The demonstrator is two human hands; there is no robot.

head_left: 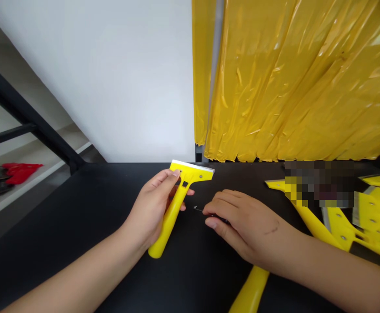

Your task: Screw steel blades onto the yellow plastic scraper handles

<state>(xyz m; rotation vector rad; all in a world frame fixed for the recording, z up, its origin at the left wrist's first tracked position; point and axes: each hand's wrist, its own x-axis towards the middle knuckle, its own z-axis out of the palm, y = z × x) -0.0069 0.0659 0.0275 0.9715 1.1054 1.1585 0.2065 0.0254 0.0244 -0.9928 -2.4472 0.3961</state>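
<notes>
My left hand [159, 195] is closed round a yellow scraper [172, 213], its thumb pressed on the head beside a small hole. The scraper tilts with its wide head up, a pale strip along the top edge and a screw at the head's right side. To the right, my right hand [238, 221] is closed in a pinch on a thin metal rod [199, 209] with a small bright tip, which points at the left hand. Most of the rod is hidden by the fingers. Below my right wrist, another yellow handle [250, 291] shows in part.
Several yellow scrapers [343, 226] lie heaped at the right on the black table [111, 261]. Behind it hang a white panel [127, 78] and crinkled yellow plastic sheeting [290, 87]. A shelf [62, 152] with a red item [20, 173] stands at the left.
</notes>
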